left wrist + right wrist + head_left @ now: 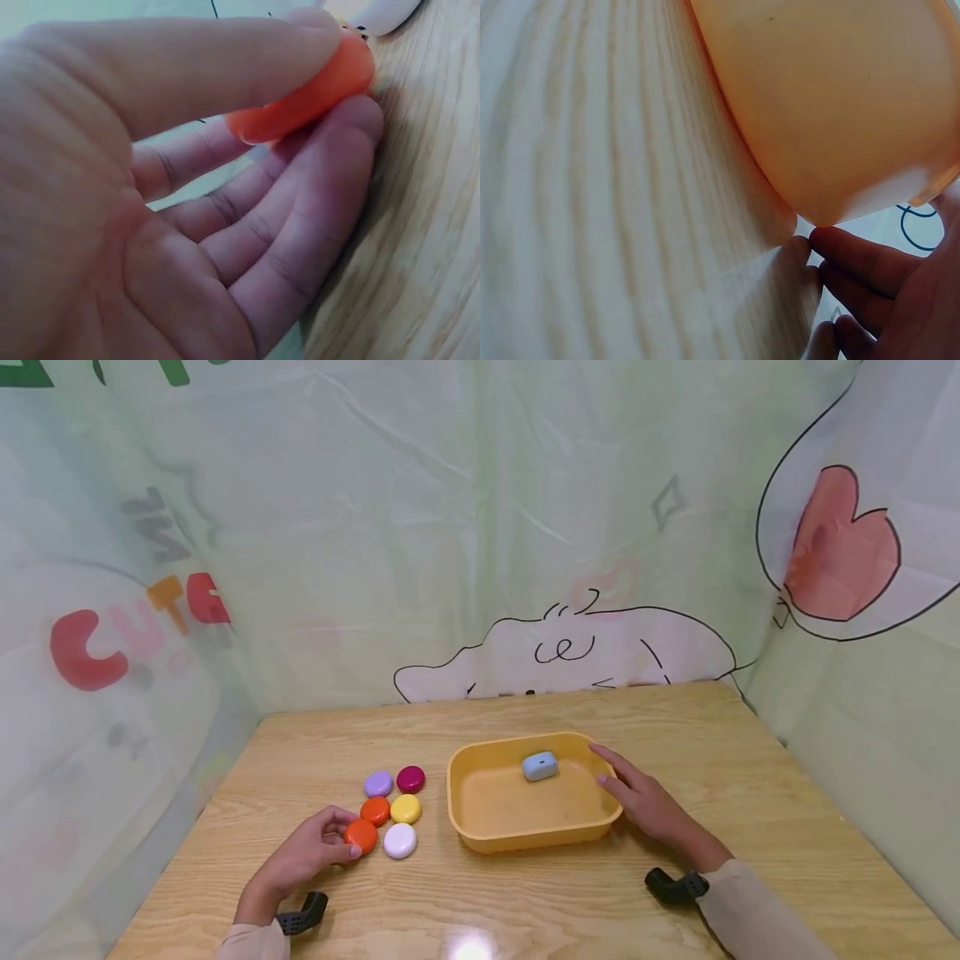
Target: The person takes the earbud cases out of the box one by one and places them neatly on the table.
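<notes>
My left hand [303, 852] pinches a glossy orange-red disc [362, 837] between thumb and fingers. In the left wrist view the disc [315, 97] shows edge-on, close to the wooden surface. Around it lie another orange-red disc [375, 811], a white disc [400, 841], a yellow disc [406, 809], a lilac disc [378, 783] and a dark magenta disc [411, 779]. My right hand [651, 803] holds the right side of a yellow tray [540, 840], thumb over the rim, fingers against its outer wall. A small light-blue case [540, 766] sits inside the tray, near its back wall.
Both wrists wear black camera mounts, one on the left wrist [303, 914] and one on the right [677, 887]. The wooden table [525, 910] meets a printed curtain [360, 552] at the back and sides.
</notes>
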`<state>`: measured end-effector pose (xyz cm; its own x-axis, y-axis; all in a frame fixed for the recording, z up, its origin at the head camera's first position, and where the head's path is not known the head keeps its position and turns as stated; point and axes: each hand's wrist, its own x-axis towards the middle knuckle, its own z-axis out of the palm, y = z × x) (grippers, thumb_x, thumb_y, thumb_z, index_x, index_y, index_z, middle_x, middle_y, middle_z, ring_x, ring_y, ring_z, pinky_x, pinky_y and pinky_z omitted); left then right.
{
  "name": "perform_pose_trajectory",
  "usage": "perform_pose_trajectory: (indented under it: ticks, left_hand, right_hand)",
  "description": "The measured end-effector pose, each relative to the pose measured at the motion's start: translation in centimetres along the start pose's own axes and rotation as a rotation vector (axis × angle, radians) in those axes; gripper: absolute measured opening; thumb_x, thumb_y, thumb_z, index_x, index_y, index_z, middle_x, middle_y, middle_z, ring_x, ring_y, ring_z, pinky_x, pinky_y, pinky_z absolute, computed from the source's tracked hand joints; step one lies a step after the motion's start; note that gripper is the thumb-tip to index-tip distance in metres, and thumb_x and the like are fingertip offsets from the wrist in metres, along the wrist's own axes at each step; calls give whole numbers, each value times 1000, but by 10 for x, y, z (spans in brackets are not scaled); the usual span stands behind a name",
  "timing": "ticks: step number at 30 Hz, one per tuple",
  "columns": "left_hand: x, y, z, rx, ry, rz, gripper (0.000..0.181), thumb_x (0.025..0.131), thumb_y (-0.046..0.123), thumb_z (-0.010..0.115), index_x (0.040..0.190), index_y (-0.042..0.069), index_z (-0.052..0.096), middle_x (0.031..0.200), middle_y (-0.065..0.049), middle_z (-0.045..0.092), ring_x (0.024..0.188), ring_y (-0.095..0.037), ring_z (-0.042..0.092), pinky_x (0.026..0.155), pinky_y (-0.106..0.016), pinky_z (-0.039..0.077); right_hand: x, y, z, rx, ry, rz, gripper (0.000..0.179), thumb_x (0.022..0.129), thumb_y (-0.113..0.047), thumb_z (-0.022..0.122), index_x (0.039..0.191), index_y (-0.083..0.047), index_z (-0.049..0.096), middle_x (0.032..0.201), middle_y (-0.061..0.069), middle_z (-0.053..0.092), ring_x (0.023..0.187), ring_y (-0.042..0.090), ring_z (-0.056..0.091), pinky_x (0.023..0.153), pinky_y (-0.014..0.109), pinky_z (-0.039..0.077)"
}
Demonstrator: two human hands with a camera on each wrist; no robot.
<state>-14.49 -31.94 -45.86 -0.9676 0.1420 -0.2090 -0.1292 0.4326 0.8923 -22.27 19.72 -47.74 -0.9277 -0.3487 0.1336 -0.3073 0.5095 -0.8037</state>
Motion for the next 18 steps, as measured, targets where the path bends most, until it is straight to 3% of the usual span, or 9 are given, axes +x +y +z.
perform_pose_trajectory:
  ticks: [9, 14, 18]
  left_hand:
    - [-2, 3, 2, 142, 62, -56, 52, 84, 20, 82, 125, -1, 59, 107, -10, 60, 93, -24, 57, 80, -34, 52]
    - [-4, 5, 0, 126, 83, -70, 53, 87, 23, 79, 128, -1, 58, 107, -11, 60, 87, -23, 59, 76, -36, 54]
    - [-3, 12, -1, 66, 114, -45, 48, 94, 26, 71, 132, 0, 56, 109, -12, 59, 85, -24, 61, 75, -36, 53]
  right_hand:
    - [1, -2, -1, 3, -7, 2, 55, 109, -32, 43, 160, -21, 27, 162, 17, 25, 145, 42, 28, 111, 61, 28]
    - [1, -2, -1, 10, -7, 10, 55, 109, -33, 43, 160, -21, 27, 163, 17, 24, 146, 42, 27, 111, 61, 27]
    - [1, -3, -1, 24, -8, 10, 55, 109, -32, 44, 160, -21, 27, 162, 17, 25, 146, 42, 26, 111, 62, 27]
